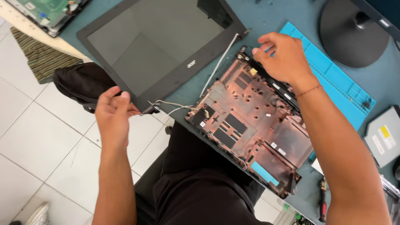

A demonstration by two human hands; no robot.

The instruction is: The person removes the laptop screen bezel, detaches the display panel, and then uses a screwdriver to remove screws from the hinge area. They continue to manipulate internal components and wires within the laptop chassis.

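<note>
Black screen panel (158, 46) corner in left hand (111, 114) grip, right hand (281, 56) on base shell (250, 121)

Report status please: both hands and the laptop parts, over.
Left hand pinching screen panel hinge corner. Right hand on bottom case far edge. White cables link both parts.
</note>
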